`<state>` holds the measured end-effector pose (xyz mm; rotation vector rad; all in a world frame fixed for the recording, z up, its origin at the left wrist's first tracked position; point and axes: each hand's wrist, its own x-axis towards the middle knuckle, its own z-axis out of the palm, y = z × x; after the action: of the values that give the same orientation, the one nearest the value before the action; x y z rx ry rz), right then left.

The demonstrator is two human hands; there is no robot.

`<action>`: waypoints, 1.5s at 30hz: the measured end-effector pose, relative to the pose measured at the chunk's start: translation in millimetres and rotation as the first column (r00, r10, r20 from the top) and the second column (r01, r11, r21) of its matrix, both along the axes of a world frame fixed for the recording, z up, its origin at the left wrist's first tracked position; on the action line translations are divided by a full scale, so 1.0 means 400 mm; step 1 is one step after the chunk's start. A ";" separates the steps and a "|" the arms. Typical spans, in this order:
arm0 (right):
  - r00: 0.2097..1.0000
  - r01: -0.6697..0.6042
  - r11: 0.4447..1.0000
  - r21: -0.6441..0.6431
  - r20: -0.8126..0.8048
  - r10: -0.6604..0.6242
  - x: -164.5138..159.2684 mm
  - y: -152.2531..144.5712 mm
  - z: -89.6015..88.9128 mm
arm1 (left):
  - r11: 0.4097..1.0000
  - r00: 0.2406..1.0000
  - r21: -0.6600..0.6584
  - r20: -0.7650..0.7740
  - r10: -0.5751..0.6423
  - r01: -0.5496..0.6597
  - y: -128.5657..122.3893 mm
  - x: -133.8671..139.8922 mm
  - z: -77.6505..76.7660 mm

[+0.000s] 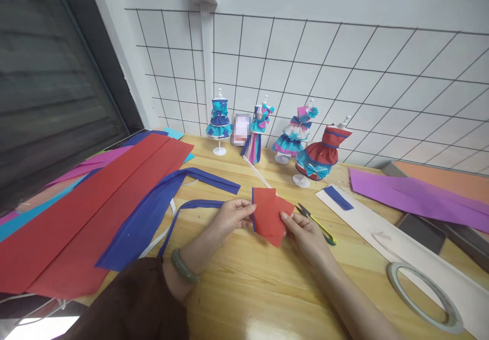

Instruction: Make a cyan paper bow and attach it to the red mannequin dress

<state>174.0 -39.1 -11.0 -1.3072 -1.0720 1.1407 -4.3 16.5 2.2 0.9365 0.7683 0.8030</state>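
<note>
Between my two hands is a folded red crepe paper piece with a narrow blue edge along its left side. My left hand pinches that blue-trimmed edge between thumb and fingers. On the opposite side, my right hand grips the paper, thumb on top, where a lower layer sticks out at an angle. Just beyond the right hand lie small yellow-handled thread snips. A thin blue paper strip runs along the table to behind my left wrist.
Large red sheets and blue paper cover the left side. Several dressed mini mannequins and a phone stand along the grid wall. At right are a white strip, a tape roll and purple paper.
</note>
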 end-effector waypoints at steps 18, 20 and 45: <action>0.988 -0.131 0.991 0.014 -0.086 0.132 -0.011 -0.007 0.006 | 0.977 0.988 0.176 -0.121 -0.098 0.118 -0.006 0.007 -0.022; 0.987 -0.128 0.991 0.032 -0.096 0.131 -0.015 -0.010 0.012 | 0.977 0.989 0.186 -0.122 -0.079 0.101 -0.008 0.009 -0.014; 0.992 -0.104 0.991 0.082 0.084 0.097 -0.047 -0.034 0.028 | 0.966 0.999 0.257 0.016 -0.036 0.031 -0.028 0.013 0.015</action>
<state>155.1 -52.6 0.2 -1.2507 -1.2450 1.1116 1.1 5.1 8.1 1.1678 0.6380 0.8949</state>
